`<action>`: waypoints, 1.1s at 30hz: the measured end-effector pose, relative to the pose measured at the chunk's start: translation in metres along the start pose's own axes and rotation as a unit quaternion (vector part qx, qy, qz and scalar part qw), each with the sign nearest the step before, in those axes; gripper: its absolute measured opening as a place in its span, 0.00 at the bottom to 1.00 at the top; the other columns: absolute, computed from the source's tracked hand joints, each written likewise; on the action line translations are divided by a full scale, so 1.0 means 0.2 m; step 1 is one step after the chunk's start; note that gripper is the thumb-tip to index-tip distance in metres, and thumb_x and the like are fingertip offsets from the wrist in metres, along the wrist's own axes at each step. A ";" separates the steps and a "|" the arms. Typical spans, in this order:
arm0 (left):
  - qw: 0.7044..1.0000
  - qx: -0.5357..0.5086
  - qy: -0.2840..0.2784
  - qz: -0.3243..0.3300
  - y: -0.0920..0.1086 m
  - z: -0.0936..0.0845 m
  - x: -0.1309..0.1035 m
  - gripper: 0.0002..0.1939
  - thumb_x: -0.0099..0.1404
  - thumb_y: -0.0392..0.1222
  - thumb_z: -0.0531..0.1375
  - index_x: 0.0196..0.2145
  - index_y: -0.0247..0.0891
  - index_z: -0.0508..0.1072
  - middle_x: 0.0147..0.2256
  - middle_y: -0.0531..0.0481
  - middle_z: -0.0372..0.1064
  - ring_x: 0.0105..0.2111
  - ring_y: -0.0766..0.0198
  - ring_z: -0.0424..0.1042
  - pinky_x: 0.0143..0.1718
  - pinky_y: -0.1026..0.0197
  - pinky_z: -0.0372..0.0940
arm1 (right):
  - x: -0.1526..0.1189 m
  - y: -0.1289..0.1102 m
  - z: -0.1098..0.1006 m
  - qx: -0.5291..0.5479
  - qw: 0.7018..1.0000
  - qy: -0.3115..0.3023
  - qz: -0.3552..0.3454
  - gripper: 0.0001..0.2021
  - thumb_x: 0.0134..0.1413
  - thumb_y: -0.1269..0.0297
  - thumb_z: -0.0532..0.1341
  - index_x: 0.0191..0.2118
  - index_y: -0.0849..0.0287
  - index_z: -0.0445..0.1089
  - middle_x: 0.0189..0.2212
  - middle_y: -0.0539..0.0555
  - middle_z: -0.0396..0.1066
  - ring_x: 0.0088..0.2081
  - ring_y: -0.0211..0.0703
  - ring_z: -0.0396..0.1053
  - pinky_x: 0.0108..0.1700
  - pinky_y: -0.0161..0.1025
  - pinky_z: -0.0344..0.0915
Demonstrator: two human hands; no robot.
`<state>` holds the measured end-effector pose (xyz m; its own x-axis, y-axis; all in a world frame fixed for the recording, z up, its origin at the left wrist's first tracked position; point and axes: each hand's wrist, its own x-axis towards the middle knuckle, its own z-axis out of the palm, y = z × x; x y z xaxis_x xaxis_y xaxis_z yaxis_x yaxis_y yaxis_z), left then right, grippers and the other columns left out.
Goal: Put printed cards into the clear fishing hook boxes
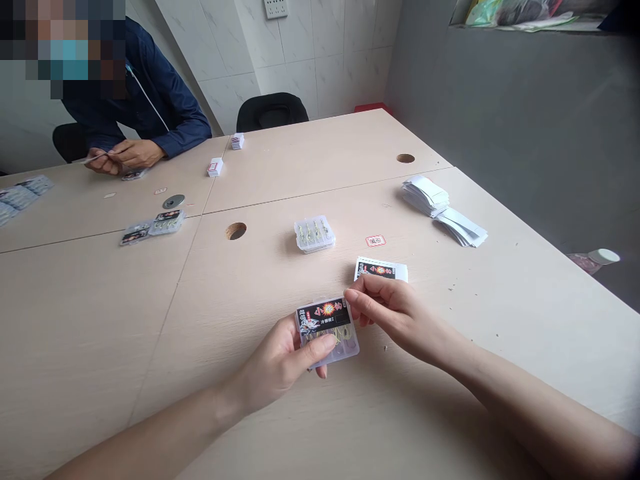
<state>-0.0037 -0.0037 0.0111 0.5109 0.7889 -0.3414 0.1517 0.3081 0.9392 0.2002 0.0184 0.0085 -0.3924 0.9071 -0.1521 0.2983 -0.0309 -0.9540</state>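
My left hand (pixel 290 357) grips a clear plastic box of fish hooks (pixel 340 350), its thumb across the lid and its fingers underneath. Across the upper half of the box lies a black printed label card (pixel 325 315) with a bright burst. My right hand (pixel 385 303) is closed at the box's top right corner, thumb and forefinger pinched at the end of the label; whether they grip the box too, I cannot tell. Just behind the right hand, partly covered by it, is a stack of the same label cards (pixel 380 268).
Further back are stacked hook boxes (pixel 314 233), a small red-edged sticker (pixel 375 241) and piles of white cards (pixel 425 195). Labelled boxes (pixel 167 222) lie at left, near a table hole (pixel 236 231). Across the table, a person's hands (pixel 135 155) hold a card.
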 end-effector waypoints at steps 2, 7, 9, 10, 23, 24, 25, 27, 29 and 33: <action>1.000 0.001 -0.002 -0.002 0.00 0.00 0.00 0.11 0.66 0.45 0.57 0.40 0.38 0.75 0.28 0.52 0.67 0.28 0.66 0.62 0.31 0.64 0.63 | 0.00 0.00 0.00 0.004 1.000 0.002 0.004 0.18 0.64 0.52 0.51 0.27 0.58 0.63 0.25 0.49 0.64 0.29 0.37 0.61 0.32 0.36 0.58; 1.000 0.004 -0.007 -0.003 0.00 0.00 0.00 0.13 0.67 0.44 0.56 0.47 0.39 0.74 0.26 0.53 0.66 0.28 0.67 0.62 0.31 0.65 0.64 | 0.00 0.00 0.00 0.009 1.000 0.002 0.004 0.18 0.64 0.51 0.51 0.27 0.57 0.63 0.26 0.49 0.64 0.29 0.37 0.62 0.32 0.36 0.60; 1.000 0.004 -0.004 -0.002 0.00 0.00 0.00 0.14 0.67 0.44 0.56 0.48 0.39 0.74 0.25 0.53 0.65 0.28 0.66 0.62 0.31 0.65 0.64 | 0.00 -0.01 0.00 0.008 1.000 -0.001 0.002 0.18 0.64 0.51 0.51 0.28 0.57 0.63 0.26 0.49 0.64 0.29 0.37 0.62 0.32 0.36 0.60; 1.000 0.002 -0.003 -0.003 0.00 0.00 0.00 0.15 0.67 0.44 0.56 0.49 0.40 0.73 0.26 0.53 0.65 0.28 0.66 0.62 0.31 0.65 0.64 | 0.00 -0.01 -0.01 0.003 1.000 -0.002 0.001 0.18 0.64 0.51 0.51 0.28 0.57 0.63 0.26 0.49 0.64 0.28 0.37 0.62 0.31 0.36 0.59; 0.999 -0.012 0.037 0.031 0.01 -0.03 0.03 0.18 0.65 0.46 0.58 0.51 0.39 0.69 0.44 0.45 0.70 0.36 0.63 0.67 0.34 0.61 0.65 | -0.01 0.01 -0.08 0.033 0.999 0.006 -0.034 0.15 0.61 0.52 0.55 0.29 0.58 0.64 0.27 0.50 0.67 0.29 0.37 0.65 0.33 0.37 0.64; 0.999 -0.010 0.039 0.037 0.02 -0.02 0.03 0.18 0.66 0.46 0.57 0.51 0.38 0.69 0.43 0.45 0.70 0.35 0.63 0.66 0.34 0.62 0.65 | -0.01 0.01 -0.09 0.033 0.999 0.008 -0.036 0.16 0.61 0.52 0.55 0.29 0.58 0.65 0.28 0.50 0.67 0.29 0.37 0.64 0.33 0.36 0.63; 0.998 -0.006 0.043 0.038 0.03 -0.02 0.04 0.18 0.67 0.47 0.56 0.52 0.38 0.69 0.43 0.45 0.70 0.34 0.64 0.66 0.34 0.62 0.64 | -0.01 0.01 -0.09 0.032 0.999 0.010 -0.039 0.16 0.62 0.52 0.54 0.30 0.58 0.65 0.28 0.50 0.67 0.29 0.37 0.64 0.33 0.36 0.63; 0.998 0.000 0.054 0.037 0.03 -0.01 0.04 0.18 0.67 0.47 0.55 0.51 0.37 0.70 0.41 0.46 0.70 0.30 0.67 0.65 0.35 0.62 0.63 | -0.01 0.01 -0.10 0.031 0.998 0.010 -0.046 0.17 0.62 0.51 0.53 0.30 0.58 0.66 0.28 0.50 0.67 0.29 0.36 0.64 0.33 0.36 0.63; 0.997 0.003 0.064 0.034 0.03 -0.01 0.04 0.18 0.67 0.47 0.55 0.51 0.36 0.70 0.40 0.46 0.70 0.28 0.68 0.64 0.35 0.61 0.63 | -0.02 0.00 -0.10 0.029 0.998 0.006 -0.053 0.18 0.62 0.50 0.53 0.30 0.59 0.66 0.28 0.50 0.66 0.29 0.36 0.63 0.34 0.37 0.62; 0.997 0.000 0.076 0.033 0.02 -0.01 0.04 0.19 0.66 0.48 0.56 0.51 0.37 0.70 0.40 0.46 0.70 0.28 0.67 0.65 0.34 0.63 0.63 | -0.02 0.01 -0.10 0.033 0.997 -0.007 -0.063 0.16 0.60 0.49 0.55 0.33 0.59 0.66 0.29 0.50 0.65 0.30 0.36 0.63 0.34 0.37 0.63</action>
<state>-0.0003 0.0051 0.0129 0.3861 0.8787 -0.2806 0.1217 0.2530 0.9598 0.2193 0.0234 0.0113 -0.4361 0.8993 -0.0337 0.1878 0.0543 -0.9807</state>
